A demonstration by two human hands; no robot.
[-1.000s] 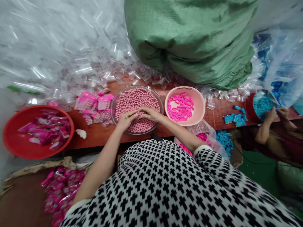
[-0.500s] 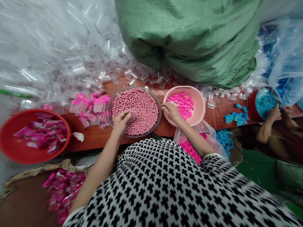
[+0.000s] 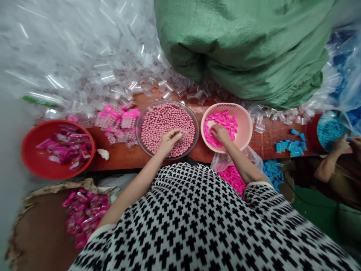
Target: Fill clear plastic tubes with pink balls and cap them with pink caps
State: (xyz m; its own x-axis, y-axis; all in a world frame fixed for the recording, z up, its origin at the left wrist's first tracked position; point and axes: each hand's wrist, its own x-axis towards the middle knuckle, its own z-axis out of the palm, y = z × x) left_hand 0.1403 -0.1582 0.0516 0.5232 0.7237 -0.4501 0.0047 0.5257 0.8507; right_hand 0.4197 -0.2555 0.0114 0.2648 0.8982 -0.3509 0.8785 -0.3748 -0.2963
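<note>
My left hand [image 3: 169, 141] is closed in a pinch on a small clear plastic container [image 3: 184, 134], above the front right of a round bowl [image 3: 138, 130] full of pink beads [image 3: 160, 122]. Glare and the beads behind blur the container's outline. In a pale pink plastic basket [image 3: 246, 124] my right hand [image 3: 220, 133] rests with curled fingers among bright pink plastic pieces [image 3: 229, 122]. Its fingertips are partly hidden, so what they pinch cannot be made out.
Bead-filled packs with pink tops [image 3: 121, 122] lie left of the bowl, beside a red basin [image 3: 29, 150] of pink packets. Clear containers [image 3: 107, 77] heap up behind, under a green sack [image 3: 248, 49]. At right, another person's hands [image 3: 341, 145] work by a bowl of blue pieces [image 3: 329, 130].
My left hand has moved right across the bead bowl with the clear container. My right hand has gone from the basket's left rim down into the pink pieces. The view has shifted slightly.
</note>
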